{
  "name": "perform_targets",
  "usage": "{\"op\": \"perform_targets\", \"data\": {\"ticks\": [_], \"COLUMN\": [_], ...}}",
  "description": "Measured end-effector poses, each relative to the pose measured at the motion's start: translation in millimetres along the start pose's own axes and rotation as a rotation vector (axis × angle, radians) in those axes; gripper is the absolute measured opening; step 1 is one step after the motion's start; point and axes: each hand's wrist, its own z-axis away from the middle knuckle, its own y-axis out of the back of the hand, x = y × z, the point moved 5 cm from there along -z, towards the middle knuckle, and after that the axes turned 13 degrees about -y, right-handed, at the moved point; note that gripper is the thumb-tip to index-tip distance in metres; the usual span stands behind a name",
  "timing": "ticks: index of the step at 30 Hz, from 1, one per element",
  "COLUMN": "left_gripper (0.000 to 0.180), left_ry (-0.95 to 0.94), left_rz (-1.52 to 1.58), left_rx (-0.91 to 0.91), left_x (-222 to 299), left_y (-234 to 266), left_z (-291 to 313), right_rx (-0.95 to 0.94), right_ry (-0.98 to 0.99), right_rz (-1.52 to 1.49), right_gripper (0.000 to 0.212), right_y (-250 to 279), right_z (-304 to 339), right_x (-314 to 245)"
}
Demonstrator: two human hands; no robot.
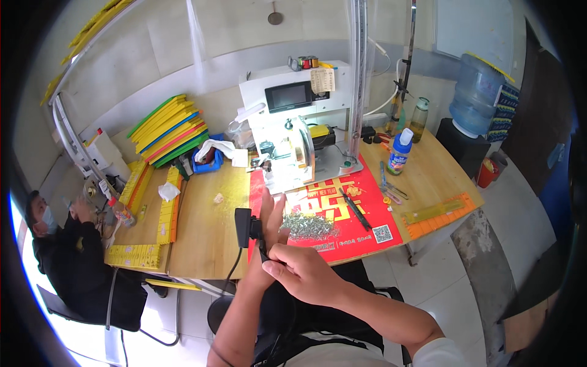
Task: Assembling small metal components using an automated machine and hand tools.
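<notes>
A wooden workbench point(202, 238) stands against a pale wall, with a red mat point(361, 229) under a white benchtop machine point(293, 122). A pile of small metal parts point(309, 225) lies on the mat. Yellow and green trays point(171, 129) are stacked at the back left; another person point(73, 257) sits at the left end. A large water jug point(477, 95) stands at the right, a blue-and-white bottle point(400, 151) and a clear bottle of yellowish liquid point(419, 120) on the bench. The left hand point(272, 214) is raised, fingers spread, wearing a black wrist-mounted device point(246, 225). The right hand point(302, 269) pinches the device's strap point(264, 252) at the left wrist.
</notes>
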Motion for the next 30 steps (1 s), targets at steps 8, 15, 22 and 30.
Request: {"op": "perform_targets", "data": {"ticks": [8, 15, 22, 30], "left_gripper": [0.097, 0.081, 0.027, 0.035], "left_ry": [0.268, 0.238, 0.059, 0.35], "left_rz": [1.219, 0.71, 0.042, 2.115], "left_rx": [0.47, 0.58, 0.0, 0.314], "left_x": [17.7, -46.0, -17.8, 32.3], "left_y": [31.8, 19.4, 12.6, 4.2], "left_z": [-34.0, -35.1, -36.8, -46.2], "right_rx": [-0.057, -0.173, -0.349, -0.296], "right_ry": [-0.052, -0.069, -0.016, 0.087], "right_rz": [-0.072, -0.11, -0.114, -0.393], "right_gripper": [0.028, 0.029, 0.031, 0.035], "right_y": [-18.3, -31.6, -50.1, -59.7], "right_z": [-4.6, -6.8, 5.8, 26.4], "right_x": [5.4, -3.8, 4.5, 69.6]}}
